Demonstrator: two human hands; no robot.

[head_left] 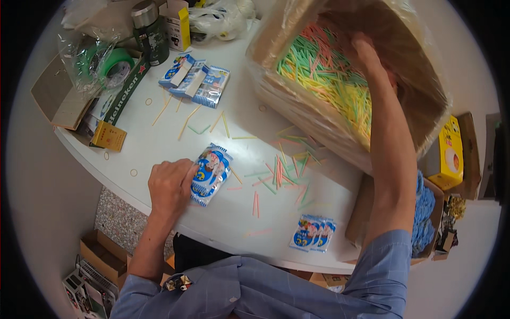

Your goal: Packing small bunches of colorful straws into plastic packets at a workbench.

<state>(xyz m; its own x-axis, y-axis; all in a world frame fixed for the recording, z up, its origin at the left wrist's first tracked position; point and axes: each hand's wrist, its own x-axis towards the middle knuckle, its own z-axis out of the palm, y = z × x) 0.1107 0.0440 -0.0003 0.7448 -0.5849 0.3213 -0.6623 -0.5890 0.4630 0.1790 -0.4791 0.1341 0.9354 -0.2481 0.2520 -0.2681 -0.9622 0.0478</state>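
One packet point(211, 174) juts rightward from the left hand point(171, 185).

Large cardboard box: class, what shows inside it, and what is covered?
Pink, green and yellow thin sticks and the right hand show. The forearm hides part of the interior; anything beneath the sticks is covered.

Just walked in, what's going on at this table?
A person's left hand touches the left edge of a blue-and-white packet on the white table. The right hand reaches into a plastic-lined cardboard box of pink, green and yellow straw-like sticks; that hand's grip is unclear. Loose sticks and more packets lie around.
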